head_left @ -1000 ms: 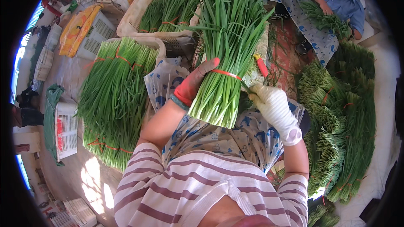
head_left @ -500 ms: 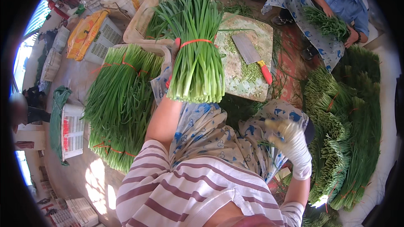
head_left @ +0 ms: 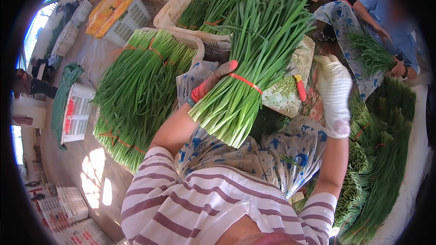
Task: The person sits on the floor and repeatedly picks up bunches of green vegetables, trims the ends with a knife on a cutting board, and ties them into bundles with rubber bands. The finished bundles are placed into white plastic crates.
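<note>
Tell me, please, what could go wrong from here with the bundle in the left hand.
The bundle of chives shows one red band, beside the left hand; if that is loose, stalks could slip out.

The knife lies on the cutting board with most of its blade hidden behind the bundle, so the right hand, close by, might meet the edge unseen.

The leaves spread over the board and could perhaps snag the knife.

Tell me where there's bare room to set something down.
Bare floor, partly sunlit, lies between the green-draped white crate and the heaped greens at left. The board, partly hidden by the held bundle, is crowded with a red-handled knife and trimmings; the right side is piled with bundles.
</note>
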`<state>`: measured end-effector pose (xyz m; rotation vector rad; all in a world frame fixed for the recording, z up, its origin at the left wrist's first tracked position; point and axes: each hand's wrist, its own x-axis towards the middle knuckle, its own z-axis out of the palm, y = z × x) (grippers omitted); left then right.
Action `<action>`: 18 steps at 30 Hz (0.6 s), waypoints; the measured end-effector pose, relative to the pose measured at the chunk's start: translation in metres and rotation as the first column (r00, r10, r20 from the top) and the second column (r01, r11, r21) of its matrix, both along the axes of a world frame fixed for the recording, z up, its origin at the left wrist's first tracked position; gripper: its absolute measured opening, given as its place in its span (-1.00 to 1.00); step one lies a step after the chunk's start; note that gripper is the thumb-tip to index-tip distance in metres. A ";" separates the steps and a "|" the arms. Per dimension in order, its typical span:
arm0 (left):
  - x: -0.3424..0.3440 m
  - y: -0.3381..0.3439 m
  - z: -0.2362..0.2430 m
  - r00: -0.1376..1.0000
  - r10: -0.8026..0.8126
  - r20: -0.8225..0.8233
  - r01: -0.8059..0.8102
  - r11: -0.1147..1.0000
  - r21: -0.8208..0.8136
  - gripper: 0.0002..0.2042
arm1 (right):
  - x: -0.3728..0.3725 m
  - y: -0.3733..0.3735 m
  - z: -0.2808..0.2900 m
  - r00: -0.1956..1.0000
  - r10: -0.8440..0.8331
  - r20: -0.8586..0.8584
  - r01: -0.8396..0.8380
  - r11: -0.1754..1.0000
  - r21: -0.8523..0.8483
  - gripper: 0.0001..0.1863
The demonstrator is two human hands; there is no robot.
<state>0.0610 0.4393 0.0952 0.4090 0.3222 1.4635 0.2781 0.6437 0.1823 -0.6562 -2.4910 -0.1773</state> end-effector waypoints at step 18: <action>0.022 0.022 -0.016 0.996 0.031 0.088 -0.006 0.963 -0.269 -0.37 | 0.003 -0.094 -0.018 0.840 0.536 0.084 -0.463 0.788 -0.405 -0.75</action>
